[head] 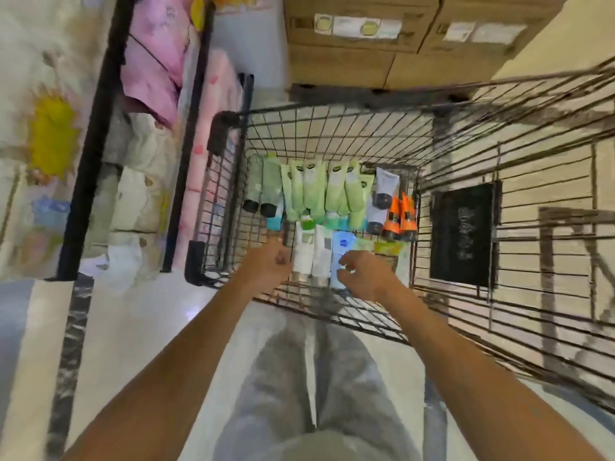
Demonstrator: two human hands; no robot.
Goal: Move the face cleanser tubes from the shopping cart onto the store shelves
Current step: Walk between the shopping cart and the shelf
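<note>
- The shopping cart (pixel 332 128) holds many face cleanser tubes (pixel 316 191) in rows on its floor. By this load, most of the job looks undone.
- The left hand (pixel 273 261), fingers curled, sits just beside a white tube (pixel 303 251) — I cannot tell whether it grips.
- The right hand (pixel 361 272) hovers with bent fingers over a blue tube (pixel 339 242) — hold unclear.
- The shelves (pixel 139 144) at left show soft packs, no tubes.

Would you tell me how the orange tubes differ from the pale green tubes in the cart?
The orange tubes are a pair at the row's right end; the pale green tubes are several, in its middle. The orange tubes look shorter than the pale green tubes. Both lie in the far row of the cart, untouched.
</note>
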